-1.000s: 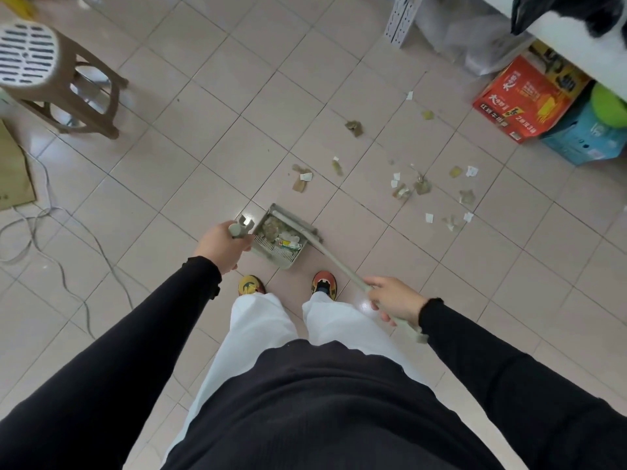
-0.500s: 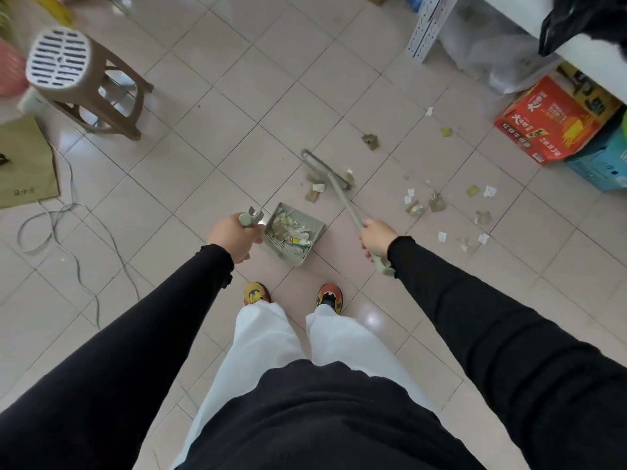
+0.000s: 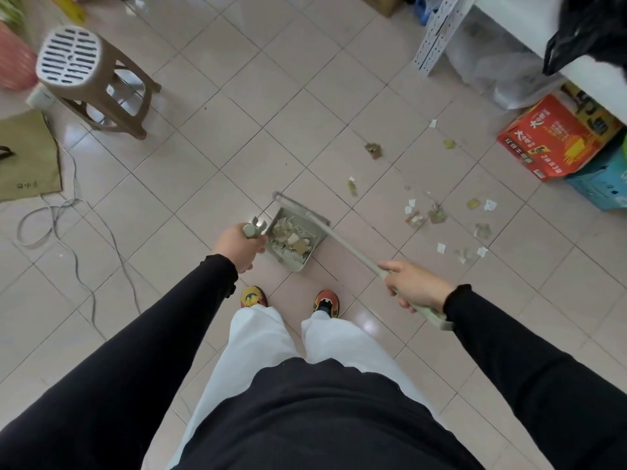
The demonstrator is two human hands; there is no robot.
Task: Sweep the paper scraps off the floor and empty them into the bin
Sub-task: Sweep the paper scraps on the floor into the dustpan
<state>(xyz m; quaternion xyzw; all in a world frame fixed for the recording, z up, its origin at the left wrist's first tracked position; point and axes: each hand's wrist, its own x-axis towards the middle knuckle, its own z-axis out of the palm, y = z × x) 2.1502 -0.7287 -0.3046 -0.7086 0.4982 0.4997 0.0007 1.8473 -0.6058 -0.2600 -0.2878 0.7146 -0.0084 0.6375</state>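
The long pale-green broom (image 3: 353, 249) is now lying with its head at the far lip of the grey-green plastic dustpan (image 3: 288, 262), drawn back from the reach it was making half a second ago. The few scraps that were lying just ahead of the pan are no longer showing on the tiles, and the heap of torn paper inside the pan (image 3: 291, 237) is looking fuller. So one stroke is finishing, not the job.

The left hand (image 3: 237, 247) is wrapping its fingers round the top of the dustpan's upright handle, keeping the pan down at the pale tiled floor (image 3: 203, 164) just ahead of the shoes. The right hand (image 3: 414, 286) is curling round the broom's shaft near its upper end.

Most of the loose white and olive paper scraps (image 3: 436, 213) are lying on the floor to the right of the pan, well apart from it. A few are straying further toward the red printed cardboard box (image 3: 556, 137). That box, the blue carton (image 3: 604, 184) beside it and the white perforated shelf post (image 3: 437, 39) are hemming in that side, so strokes there are probably needing to pull inward.

To the left the tiles are running open as far as the looping white cable (image 3: 68, 215) and the brown plastic stool with a white slotted seat (image 3: 88, 69). No bin is showing plainly.
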